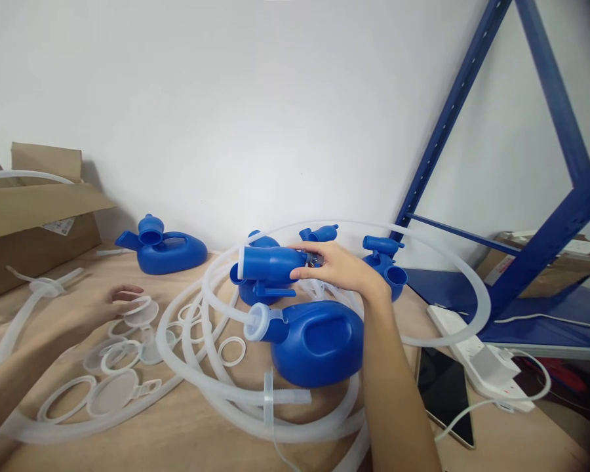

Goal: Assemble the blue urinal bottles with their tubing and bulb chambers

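My right hand (337, 263) grips the narrow end of a blue plastic urinal funnel (270, 263), its wide mouth with a white ring pointing left. Below it a blue urinal bottle (319, 344) lies on its side, a translucent hose (226, 314) running into its capped neck (259, 322). On the left, my left hand (122, 300) has its fingers closed at the edge of a translucent plastic lid (142, 312). More clear lids (114, 392) and white rings (69, 400) lie beneath that hand. A strap (268, 400) wraps the coiled hose.
Another blue bottle (172, 254) stands against the wall. More blue bottles and funnels (381, 246) sit behind my right hand. A cardboard box (39, 242) is at left. At right are a phone (445, 393), a power strip (476, 357) and a blue metal rack (452, 118).
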`<state>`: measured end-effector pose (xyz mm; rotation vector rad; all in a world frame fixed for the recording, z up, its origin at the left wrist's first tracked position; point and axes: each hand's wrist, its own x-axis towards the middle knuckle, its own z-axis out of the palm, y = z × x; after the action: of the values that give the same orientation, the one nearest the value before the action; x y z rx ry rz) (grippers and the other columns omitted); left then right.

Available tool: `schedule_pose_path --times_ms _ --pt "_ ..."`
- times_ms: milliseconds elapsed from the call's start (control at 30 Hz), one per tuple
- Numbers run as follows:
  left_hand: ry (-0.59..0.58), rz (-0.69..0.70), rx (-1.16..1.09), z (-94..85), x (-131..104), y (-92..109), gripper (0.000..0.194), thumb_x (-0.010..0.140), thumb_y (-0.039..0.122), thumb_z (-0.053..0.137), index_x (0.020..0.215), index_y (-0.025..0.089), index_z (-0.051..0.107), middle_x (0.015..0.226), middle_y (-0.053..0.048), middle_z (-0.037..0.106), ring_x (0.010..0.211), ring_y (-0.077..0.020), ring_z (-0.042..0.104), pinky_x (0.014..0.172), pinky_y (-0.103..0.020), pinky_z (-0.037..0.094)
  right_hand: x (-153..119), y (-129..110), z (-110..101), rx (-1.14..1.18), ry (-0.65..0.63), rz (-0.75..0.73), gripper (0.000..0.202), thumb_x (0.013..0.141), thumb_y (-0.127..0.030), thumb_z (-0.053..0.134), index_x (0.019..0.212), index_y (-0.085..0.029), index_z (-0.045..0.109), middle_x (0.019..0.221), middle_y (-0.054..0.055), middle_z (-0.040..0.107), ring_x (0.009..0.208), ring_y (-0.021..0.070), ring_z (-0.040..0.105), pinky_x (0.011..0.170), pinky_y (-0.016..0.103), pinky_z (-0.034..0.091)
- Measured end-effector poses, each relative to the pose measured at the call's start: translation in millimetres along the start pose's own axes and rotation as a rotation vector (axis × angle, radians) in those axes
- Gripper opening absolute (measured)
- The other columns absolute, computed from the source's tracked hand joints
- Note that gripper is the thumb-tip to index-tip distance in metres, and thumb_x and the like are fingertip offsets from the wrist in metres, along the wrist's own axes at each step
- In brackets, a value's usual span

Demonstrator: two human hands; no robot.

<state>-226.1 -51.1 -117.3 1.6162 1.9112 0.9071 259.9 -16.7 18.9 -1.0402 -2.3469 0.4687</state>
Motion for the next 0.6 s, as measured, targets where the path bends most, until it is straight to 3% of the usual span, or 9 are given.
schedule_pose_path --times_ms 100,267,367,533,600 --pt "0.048 0.000 -0.085 -0.6 2 -4 0.055 0.077 0.072 0.067 0.102 0.024 0.068 0.093 -0.001 0.080 0.095 -0.0314 0.074 0.075 -0.037 0.059 0 1 0 -0.015 0.003 0.002 0.058 0.083 -0.057 0.078 0.134 -0.031 0.070 0.126 0.003 0.075 0.112 0.0298 0.070 0.094 0.040 0.055" --pt "0.067 0.013 -0.008 8.3 -7 2 0.056 0.085 0.073 0.056 0.105 0.023 0.070 0.096 -0.004 0.080 0.090 -0.0290 0.075 0.072 -0.037 0.061 -1 1 -1 -0.029 0.026 -0.006 0.059 0.084 -0.060 0.076 0.134 -0.030 0.070 0.122 0.004 0.076 0.107 0.0288 0.071 0.091 0.039 0.055" --pt "0.008 -0.025 -0.086 5.7 -12 14 0.056 0.089 0.074 0.051 0.110 0.025 0.068 0.096 -0.002 0.080 0.088 -0.0278 0.076 0.074 -0.040 0.062 -1 1 -1 -0.035 0.036 -0.013 0.059 0.084 -0.060 0.076 0.134 -0.030 0.070 0.120 0.005 0.077 0.106 0.0286 0.071 0.092 0.039 0.054" --pt "-0.238 -0.061 -0.214 -10.6 -6 23 0.071 0.068 0.068 0.078 0.125 0.026 0.067 0.127 -0.007 0.076 0.122 -0.0387 0.067 0.094 -0.045 0.061 -1 -1 -3 -0.050 0.036 0.001 0.059 0.083 -0.060 0.077 0.134 -0.030 0.071 0.119 0.004 0.078 0.102 0.0279 0.071 0.092 0.039 0.055" --pt "-0.189 -0.021 -0.114 -9.8 -3 19 0.070 0.071 0.066 0.076 0.127 0.025 0.066 0.127 -0.008 0.076 0.122 -0.0388 0.067 0.095 -0.045 0.061 -2 -2 -3 -0.059 0.040 0.003 0.059 0.084 -0.060 0.077 0.134 -0.030 0.071 0.117 0.005 0.078 0.101 0.0280 0.072 0.092 0.039 0.055"
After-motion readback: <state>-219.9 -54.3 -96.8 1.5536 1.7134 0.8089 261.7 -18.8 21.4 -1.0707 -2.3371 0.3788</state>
